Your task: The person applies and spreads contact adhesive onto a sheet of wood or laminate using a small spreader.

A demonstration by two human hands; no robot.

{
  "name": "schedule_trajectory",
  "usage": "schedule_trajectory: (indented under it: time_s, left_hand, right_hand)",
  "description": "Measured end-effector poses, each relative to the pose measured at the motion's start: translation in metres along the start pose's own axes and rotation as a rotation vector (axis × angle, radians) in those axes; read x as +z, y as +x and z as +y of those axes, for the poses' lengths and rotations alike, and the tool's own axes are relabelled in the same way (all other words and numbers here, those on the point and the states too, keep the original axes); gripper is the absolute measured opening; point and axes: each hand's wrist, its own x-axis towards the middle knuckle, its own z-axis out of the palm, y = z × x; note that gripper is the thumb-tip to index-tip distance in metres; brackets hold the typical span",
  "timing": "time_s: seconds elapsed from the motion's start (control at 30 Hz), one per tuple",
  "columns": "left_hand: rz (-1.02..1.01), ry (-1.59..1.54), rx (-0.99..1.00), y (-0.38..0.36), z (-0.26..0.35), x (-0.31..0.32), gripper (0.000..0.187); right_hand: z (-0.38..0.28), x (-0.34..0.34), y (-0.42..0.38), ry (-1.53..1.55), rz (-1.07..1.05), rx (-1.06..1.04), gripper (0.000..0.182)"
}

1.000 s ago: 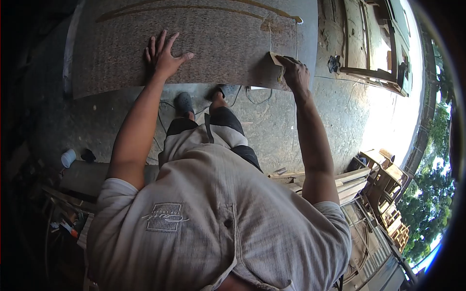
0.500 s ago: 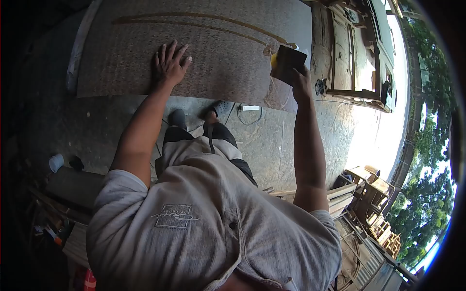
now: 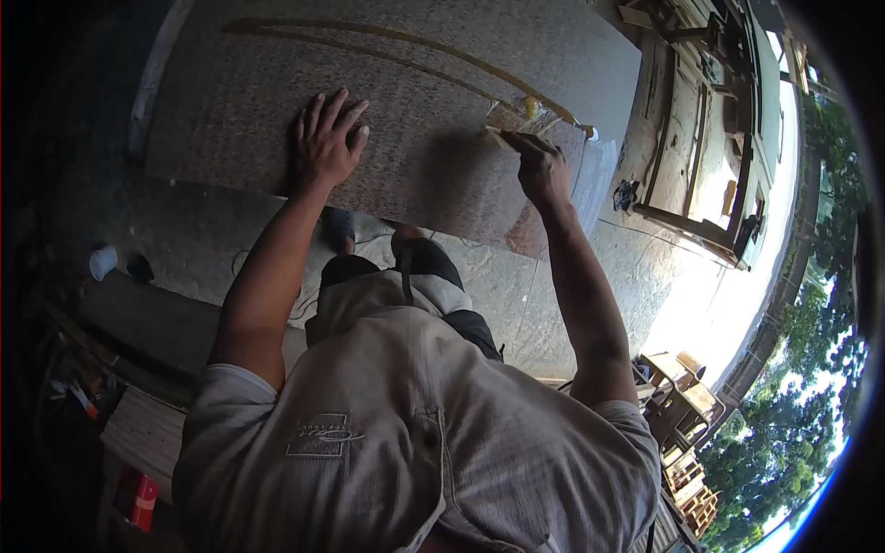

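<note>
My left hand lies flat with fingers spread on a large brown-grey board. Two long curved amber strips run across the board's far part and come together toward the right. Near their right end, my right hand has its fingers closed on a flat spreader, seen nearly edge-on. Beyond it lies a shiny, yellowish wet patch. Clear film covers the board's right edge.
Wooden frames stand on the right, with stacked wooden furniture lower down. A white cup is on the floor at left. A red can sits at the lower left. Cables cross the floor near my feet.
My right hand has moved left and tilted the spreader from face-on to nearly edge-on, down at the board. The view has shifted slightly; my left hand remains flat.
</note>
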Motion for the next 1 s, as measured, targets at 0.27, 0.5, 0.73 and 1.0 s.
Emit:
schedule_trajectory:
  time_s: [0.27, 0.5, 0.73, 1.0]
  left_hand:
    - [-0.011, 0.016, 0.019, -0.004, 0.001, -0.002, 0.047]
    - [0.064, 0.003, 0.049, -0.005, -0.007, 0.017, 0.045]
    - [0.104, 0.019, 0.074, -0.004, -0.014, 0.032, 0.048]
    - [0.000, -0.035, 0.166, 0.002, -0.040, 0.018, 0.044]
  right_hand:
    - [0.064, 0.003, 0.034, -0.183, 0.074, 0.112, 0.043]
    - [0.017, 0.029, -0.060, -0.150, 0.090, 0.168, 0.041]
    - [-0.059, 0.054, -0.157, -0.129, 0.105, 0.324, 0.038]
    - [-0.089, 0.008, -0.106, 1.003, -0.004, 0.525, 0.035]
